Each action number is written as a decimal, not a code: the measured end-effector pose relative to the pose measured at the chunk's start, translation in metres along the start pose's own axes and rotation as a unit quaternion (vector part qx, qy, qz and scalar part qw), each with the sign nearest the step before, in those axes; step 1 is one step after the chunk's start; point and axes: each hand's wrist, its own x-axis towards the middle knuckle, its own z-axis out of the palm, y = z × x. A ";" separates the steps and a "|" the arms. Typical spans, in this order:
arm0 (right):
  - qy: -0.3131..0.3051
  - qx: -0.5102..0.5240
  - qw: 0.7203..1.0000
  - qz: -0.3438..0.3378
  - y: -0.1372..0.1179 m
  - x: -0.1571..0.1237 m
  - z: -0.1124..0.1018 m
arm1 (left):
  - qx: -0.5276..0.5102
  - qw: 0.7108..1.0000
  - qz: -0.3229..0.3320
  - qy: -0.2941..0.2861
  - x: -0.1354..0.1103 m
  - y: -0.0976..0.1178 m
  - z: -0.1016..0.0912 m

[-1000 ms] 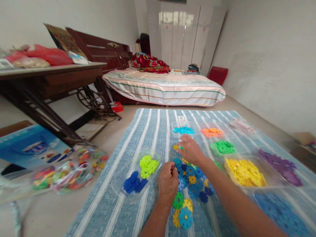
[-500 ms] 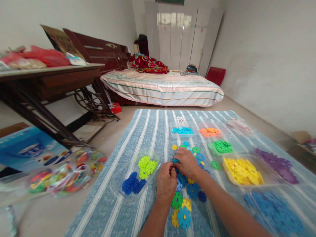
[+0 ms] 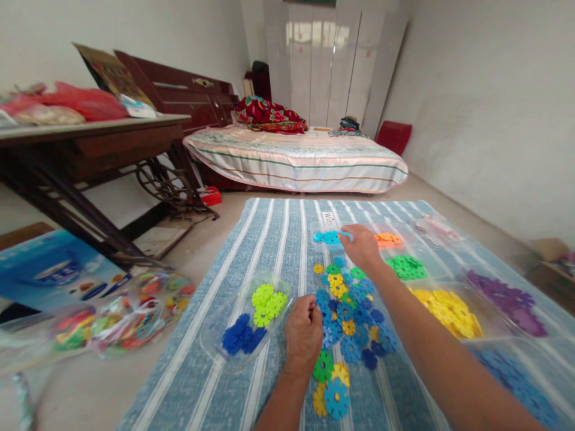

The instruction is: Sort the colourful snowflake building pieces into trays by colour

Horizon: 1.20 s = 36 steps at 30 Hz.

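My right hand (image 3: 365,245) is stretched forward over the clear tray of cyan pieces (image 3: 327,237), its fingertips pinched on a cyan snowflake piece (image 3: 345,234). My left hand (image 3: 304,331) rests curled in a loose fist on the striped blue mat (image 3: 274,239), at the left edge of a loose pile of mixed snowflake pieces (image 3: 350,317). What the fist holds is hidden. Just left of it lies a clear tray (image 3: 215,347) with lime pieces (image 3: 267,297) and dark blue pieces (image 3: 240,338).
More clear trays hold orange (image 3: 389,239), green (image 3: 408,267), yellow (image 3: 449,308), purple (image 3: 510,297) and blue pieces (image 3: 516,383). A bag of mixed pieces (image 3: 121,311) and a blue box (image 3: 49,269) lie left of the mat. A dark table (image 3: 90,140) and a bed (image 3: 296,158) stand behind.
My right hand left my left hand at the pile and reached forward to the cyan tray with a cyan piece. My left hand stayed put and curled shut.
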 end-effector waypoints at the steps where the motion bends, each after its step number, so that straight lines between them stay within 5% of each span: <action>1: -0.015 -0.012 1.000 0.000 0.002 -0.004 0.001 | 0.001 1.000 0.001 0.000 0.000 0.000 0.000; 7: -0.125 -0.080 0.989 -0.002 0.008 -0.038 0.019 | 0.006 1.000 0.000 -0.005 0.000 0.001 -0.001; 15: -0.184 -0.087 0.979 0.016 0.007 -0.045 0.032 | 0.017 1.000 -0.004 -0.017 0.000 0.004 -0.003; 26: -0.189 -0.047 0.979 0.063 0.022 -0.048 0.025 | 0.014 1.000 -0.007 -0.022 0.000 0.006 -0.003; 36: -0.119 0.049 0.988 0.084 0.028 -0.031 0.018 | 0.020 1.000 -0.003 -0.021 0.000 0.006 -0.003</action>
